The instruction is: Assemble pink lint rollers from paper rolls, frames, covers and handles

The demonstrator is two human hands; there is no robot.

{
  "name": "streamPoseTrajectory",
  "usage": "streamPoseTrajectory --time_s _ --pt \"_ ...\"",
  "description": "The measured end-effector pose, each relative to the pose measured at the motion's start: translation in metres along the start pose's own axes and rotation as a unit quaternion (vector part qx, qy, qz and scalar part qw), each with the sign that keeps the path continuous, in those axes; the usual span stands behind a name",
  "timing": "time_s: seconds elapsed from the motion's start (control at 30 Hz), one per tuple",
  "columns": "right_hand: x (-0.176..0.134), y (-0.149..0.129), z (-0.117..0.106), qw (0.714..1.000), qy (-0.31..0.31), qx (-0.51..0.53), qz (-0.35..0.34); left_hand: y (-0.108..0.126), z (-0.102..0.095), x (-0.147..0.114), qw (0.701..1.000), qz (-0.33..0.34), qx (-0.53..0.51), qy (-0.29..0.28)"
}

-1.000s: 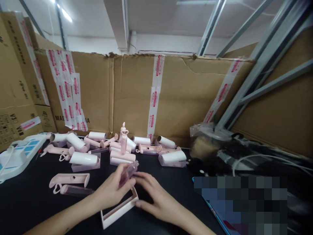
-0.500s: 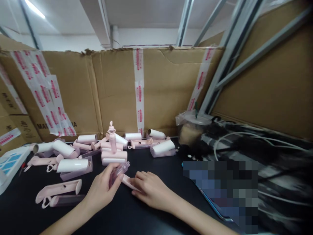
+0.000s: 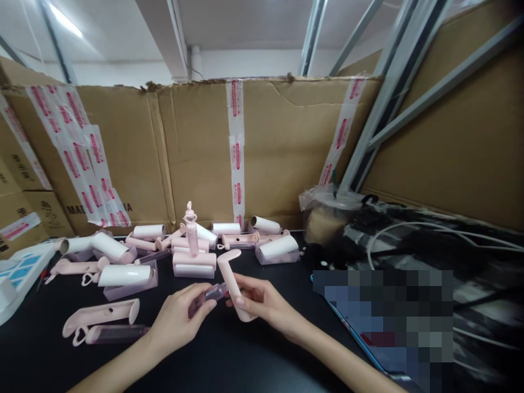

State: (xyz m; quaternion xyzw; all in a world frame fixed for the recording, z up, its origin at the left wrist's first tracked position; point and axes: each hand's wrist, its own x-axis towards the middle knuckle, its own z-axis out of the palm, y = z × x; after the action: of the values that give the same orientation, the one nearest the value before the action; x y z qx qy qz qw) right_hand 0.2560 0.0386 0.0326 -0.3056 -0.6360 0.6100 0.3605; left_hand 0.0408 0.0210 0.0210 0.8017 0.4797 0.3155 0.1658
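My left hand (image 3: 180,311) is closed around a small see-through purple tube (image 3: 213,293); its lower part is hidden by the palm. My right hand (image 3: 266,300) grips a pale pink lint roller frame (image 3: 230,275), held tilted with its flat round end up. The tube's tip is close to the frame's side; whether they touch I cannot tell. Left of my hands lie another pink frame (image 3: 102,314) and a clear purple handle (image 3: 117,334) with a heart-shaped loop. Behind my hands, an assembled pink roller (image 3: 194,259) rests with its handle upright.
White paper rolls (image 3: 110,248), pink frames and purple covers (image 3: 133,286) lie along the back of the black table (image 3: 196,371). At right are a bagged drink cup (image 3: 327,224), a blue-edged blurred-out object (image 3: 347,327) and cables. A cardboard wall (image 3: 196,147) stands behind.
My right hand has lifted and turned the pink frame, so it now stands more upright. My left hand still holds the purple tube, which now points toward the frame. The view has shifted slightly.
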Motion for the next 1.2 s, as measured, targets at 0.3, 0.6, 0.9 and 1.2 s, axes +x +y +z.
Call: streamPoseTrajectory --time_s 0.3,0.6,0.9,1.2 --pt "-0.001 0.007 0.002 1.0 0.002 0.0 -0.007 -0.003 0.008 -0.007 0.99 0.096 0.099 0.035" --pt "-0.002 0.018 0.01 1.0 0.002 0.007 -0.031 -0.005 0.017 -0.013 0.974 0.132 0.182 0.04" --pt "-0.002 -0.002 -0.011 0.973 0.012 -0.19 -0.129 -0.006 0.011 -0.005 0.999 0.009 0.045 -0.011" --pt "-0.003 -0.02 -0.123 0.667 0.285 -0.687 0.035 0.004 0.007 -0.006 0.986 -0.009 0.029 -0.163"
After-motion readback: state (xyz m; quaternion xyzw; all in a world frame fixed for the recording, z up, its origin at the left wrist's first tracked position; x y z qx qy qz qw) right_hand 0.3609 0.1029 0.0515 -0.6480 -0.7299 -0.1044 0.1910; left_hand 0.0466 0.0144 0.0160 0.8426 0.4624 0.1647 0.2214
